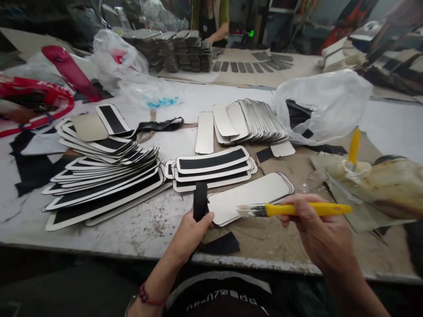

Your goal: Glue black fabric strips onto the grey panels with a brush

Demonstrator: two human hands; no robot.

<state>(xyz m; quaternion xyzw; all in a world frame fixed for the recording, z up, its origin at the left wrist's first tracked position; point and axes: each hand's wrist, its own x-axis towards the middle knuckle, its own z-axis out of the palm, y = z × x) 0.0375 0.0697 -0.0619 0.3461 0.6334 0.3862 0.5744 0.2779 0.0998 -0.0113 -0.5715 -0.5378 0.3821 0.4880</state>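
Observation:
My right hand (319,229) grips a yellow-handled paintbrush (297,209), its pale bristles over the top white panel (254,196) of a small stack. I cannot tell whether the bristles touch the panel. At that stack's left end, my left hand (191,231) is closed on a black fabric strip (200,200), the thumb close to the panel's edge. Just behind lie several white-rimmed panels with black centres (213,160), overlapping one another. A scrap of black fabric (220,244) rests near the table's front edge.
A big pile of black-centred panels (109,189) stands at left. Fanned white panels (253,121) lie behind, beside a plastic bag (324,105). A glue-smeared container (357,169) at right holds another yellow-handled tool (354,145). Across the table, a person (210,22) works by stacked grey pieces.

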